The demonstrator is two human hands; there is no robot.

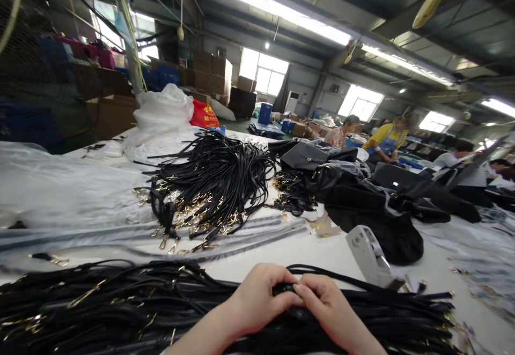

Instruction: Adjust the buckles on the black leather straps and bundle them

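Note:
My left hand (pixel 257 296) and my right hand (pixel 328 304) meet at the bottom middle, fingers pinched together on a black strap (pixel 286 289) between them. Both hands rest over a wide heap of black straps with gold clasps (pixel 100 304) that spreads along the near edge of the white table (pixel 322 250). A second pile of black straps with gold clasps (pixel 209 183) lies farther back in the middle of the table.
Black bags (pixel 362 194) are piled at the right, with a grey metal bracket (pixel 368 253) in front of them. Clear plastic sheeting (pixel 60 183) covers the left. Other people (pixel 386 138) work at the far right. Cardboard boxes (pixel 213 73) stand at the back.

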